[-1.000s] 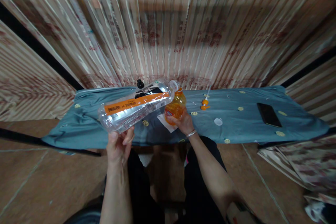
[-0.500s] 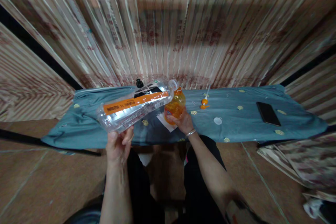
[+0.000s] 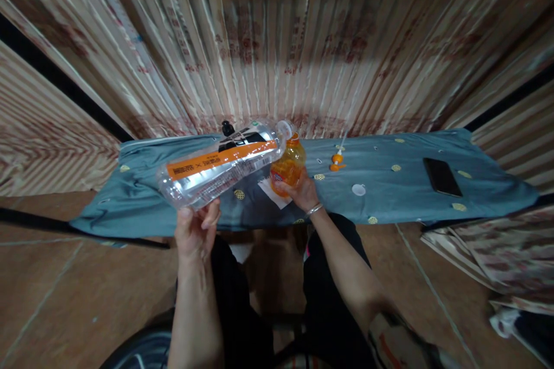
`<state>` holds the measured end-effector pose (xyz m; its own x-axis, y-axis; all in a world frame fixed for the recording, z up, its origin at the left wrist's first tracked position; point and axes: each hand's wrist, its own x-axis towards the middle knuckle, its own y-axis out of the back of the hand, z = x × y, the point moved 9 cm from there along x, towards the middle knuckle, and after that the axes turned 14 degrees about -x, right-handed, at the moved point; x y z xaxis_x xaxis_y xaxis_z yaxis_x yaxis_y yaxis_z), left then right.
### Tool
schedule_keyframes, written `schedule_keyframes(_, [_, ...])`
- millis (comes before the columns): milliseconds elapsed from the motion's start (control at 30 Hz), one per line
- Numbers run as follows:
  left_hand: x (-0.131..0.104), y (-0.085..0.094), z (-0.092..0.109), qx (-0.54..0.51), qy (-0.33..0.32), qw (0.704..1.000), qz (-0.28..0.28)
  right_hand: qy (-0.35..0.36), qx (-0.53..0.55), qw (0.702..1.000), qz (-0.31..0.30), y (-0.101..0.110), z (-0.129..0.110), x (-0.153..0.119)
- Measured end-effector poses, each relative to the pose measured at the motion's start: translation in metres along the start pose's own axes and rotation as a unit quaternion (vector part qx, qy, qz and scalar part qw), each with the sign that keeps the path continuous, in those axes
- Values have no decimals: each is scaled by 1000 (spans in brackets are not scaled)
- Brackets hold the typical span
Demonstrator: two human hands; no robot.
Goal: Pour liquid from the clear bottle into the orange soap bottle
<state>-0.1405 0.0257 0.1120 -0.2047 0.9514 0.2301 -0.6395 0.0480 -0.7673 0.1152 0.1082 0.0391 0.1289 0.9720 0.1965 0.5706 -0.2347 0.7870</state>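
Note:
A large clear plastic bottle (image 3: pixel 225 164) with an orange and black label lies tilted in my left hand (image 3: pixel 197 230), which grips it near its base from below. Its uncapped mouth is at the neck of an orange see-through bottle (image 3: pixel 288 170); whether the two rims touch I cannot tell. My right hand (image 3: pixel 303 190) is wrapped round the lower part of that orange bottle, which stands nearly upright over a white paper (image 3: pixel 276 195). An orange pump top (image 3: pixel 337 160) with a clear tube lies to the right on the cloth.
A blue-green cloth (image 3: pixel 389 202) with yellow patterns covers the narrow table. On it are a white round cap (image 3: pixel 359 189) and a black phone (image 3: pixel 442 177). A small black object (image 3: pixel 227 128) shows behind the clear bottle. A striped curtain (image 3: pixel 268 40) hangs behind, with dark poles at both sides.
The view has shifted slightly, so the table sits a little higher in it. Both hands keep their hold, and the bottles stay mouth to neck with hardly any movement.

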Motion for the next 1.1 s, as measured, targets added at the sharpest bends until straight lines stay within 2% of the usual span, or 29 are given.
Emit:
schedule_keyframes(400, [-1,0,0,-2,5,1000,-2,-3,-1,1000,-12,-1,1,0])
schedule_keyframes(567, [-1,0,1,2,-2,1000,-2,19,11,1000,5,2,-3,-1])
schedule_keyframes(833, [0,1,1,5,-3,1000,6,-5,11,1000,-19,2,-2,-2])
schedule_keyframes(1100, [-1,-1,1,1,-1,1000,1,2,18,1000,-9,0,-1,-1])
